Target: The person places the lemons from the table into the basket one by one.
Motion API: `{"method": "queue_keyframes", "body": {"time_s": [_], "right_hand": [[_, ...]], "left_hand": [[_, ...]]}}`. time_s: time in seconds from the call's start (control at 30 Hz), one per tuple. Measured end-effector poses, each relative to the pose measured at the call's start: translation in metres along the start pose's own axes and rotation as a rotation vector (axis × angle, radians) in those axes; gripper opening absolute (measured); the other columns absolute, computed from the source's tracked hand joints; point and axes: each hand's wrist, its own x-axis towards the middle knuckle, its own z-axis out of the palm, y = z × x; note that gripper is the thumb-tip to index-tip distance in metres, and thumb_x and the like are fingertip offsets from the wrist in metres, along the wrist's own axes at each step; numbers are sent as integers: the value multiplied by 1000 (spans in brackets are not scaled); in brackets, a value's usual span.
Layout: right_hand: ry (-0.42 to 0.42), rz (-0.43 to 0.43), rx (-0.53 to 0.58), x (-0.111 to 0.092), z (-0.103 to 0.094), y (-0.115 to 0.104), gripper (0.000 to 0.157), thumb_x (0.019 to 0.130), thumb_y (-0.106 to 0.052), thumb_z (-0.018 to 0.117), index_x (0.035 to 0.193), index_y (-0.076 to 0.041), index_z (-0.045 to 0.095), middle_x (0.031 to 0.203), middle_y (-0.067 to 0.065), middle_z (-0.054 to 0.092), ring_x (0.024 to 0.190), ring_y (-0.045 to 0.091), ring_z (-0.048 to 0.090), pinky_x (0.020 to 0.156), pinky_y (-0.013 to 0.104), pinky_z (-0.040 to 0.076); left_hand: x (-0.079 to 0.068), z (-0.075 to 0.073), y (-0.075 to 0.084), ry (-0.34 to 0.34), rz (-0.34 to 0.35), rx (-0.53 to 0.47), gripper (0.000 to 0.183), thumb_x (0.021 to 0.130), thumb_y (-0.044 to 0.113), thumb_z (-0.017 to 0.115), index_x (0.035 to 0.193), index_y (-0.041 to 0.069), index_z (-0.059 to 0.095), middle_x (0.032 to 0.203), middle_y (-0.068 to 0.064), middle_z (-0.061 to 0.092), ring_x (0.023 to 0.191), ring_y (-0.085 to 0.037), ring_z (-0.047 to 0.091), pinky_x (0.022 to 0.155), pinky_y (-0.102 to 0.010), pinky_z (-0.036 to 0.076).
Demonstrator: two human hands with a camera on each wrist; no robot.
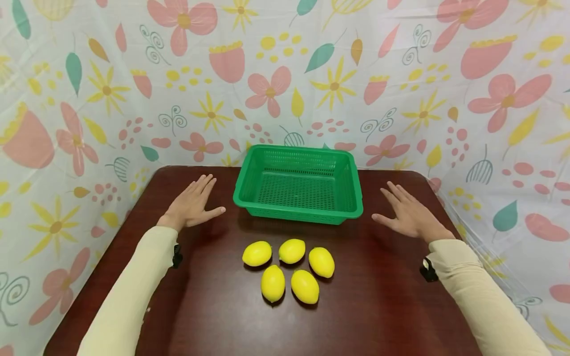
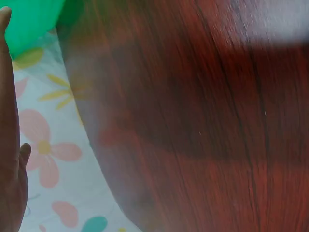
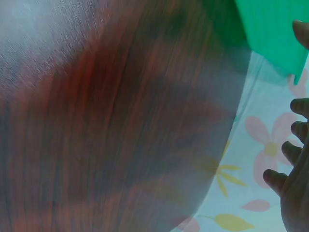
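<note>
A green perforated plastic basket (image 1: 297,210) stands near the table's back edge, with nothing inside it. In front of it lie several yellow lemons (image 1: 272,284), loosely grouped in two rows. To the left of the basket is my left hand (image 1: 189,203), fingers straight and thumb spread toward the basket, touching nothing. My right hand (image 1: 407,212) mirrors it on the other side, its fingers extended and apart from the basket. Each wrist view catches its hand at the frame's edge, with part of the green basket (image 2: 31,24) (image 3: 277,34) at the top.
The dark red-brown wooden table (image 1: 213,316) has rounded back corners. A white cloth (image 1: 276,44) printed with flowers and leaves hangs behind it and along both sides. A black strap device (image 1: 177,256) sits on the left wrist, another wrist device (image 1: 429,270) on the right.
</note>
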Motion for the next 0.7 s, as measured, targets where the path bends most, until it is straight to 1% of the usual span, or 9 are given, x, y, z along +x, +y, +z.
{"method": "queue_keyframes", "body": {"time_s": [0.1, 0.17, 0.3, 0.4, 0.47, 0.57, 0.7], "right_hand": [[22, -19, 41, -8, -2, -6, 89, 90, -63, 52, 152, -7, 21, 160, 12, 6, 146, 33, 3, 112, 58, 19], [45, -30, 67, -14, -3, -12, 88, 89, -61, 54, 153, -10, 22, 160, 8, 6, 147, 30, 4, 110, 59, 23], [103, -75, 107, -30, -4, -27, 86, 88, -56, 60, 153, -14, 23, 160, 4, 9, 145, 30, 12, 104, 60, 31], [131, -116, 128, -40, -4, -44, 86, 87, -53, 64, 153, -17, 24, 160, 4, 12, 144, 29, 16, 101, 60, 35], [139, -140, 137, -46, -5, -56, 86, 86, -53, 65, 153, -19, 24, 159, 3, 13, 144, 27, 18, 100, 59, 38], [150, -185, 156, -51, -8, -74, 87, 85, -53, 67, 153, -21, 24, 159, 1, 14, 144, 24, 19, 100, 57, 39], [162, -261, 175, -54, -8, -96, 86, 84, -50, 69, 153, -21, 25, 159, 1, 15, 144, 23, 18, 100, 53, 40]], "left_hand": [[1, 0, 6, 47, 17, -32, 99, 88, 75, 36, 154, 6, 10, 159, -12, 14, 146, -29, 9, 118, -46, 14], [2, 1, 11, 83, 21, -56, 96, 89, 74, 37, 154, 7, 14, 158, -12, 18, 146, -29, 14, 116, -46, 21], [7, 3, 23, 160, 19, -132, 87, 92, 68, 39, 153, 9, 21, 154, -11, 27, 141, -29, 27, 107, -50, 36], [14, 7, 32, 206, 11, -191, 80, 94, 64, 39, 151, 10, 25, 152, -12, 31, 137, -30, 33, 101, -54, 41], [21, 11, 37, 224, -7, -240, 77, 95, 63, 37, 151, 11, 27, 151, -12, 33, 135, -31, 35, 100, -55, 41], [30, 14, 44, 243, -61, -325, 75, 96, 64, 33, 151, 12, 29, 148, -12, 37, 133, -32, 38, 100, -57, 40], [41, 17, 50, 289, -137, -485, 72, 97, 63, 33, 147, 12, 37, 138, -11, 48, 122, -30, 49, 96, -54, 43]]}}
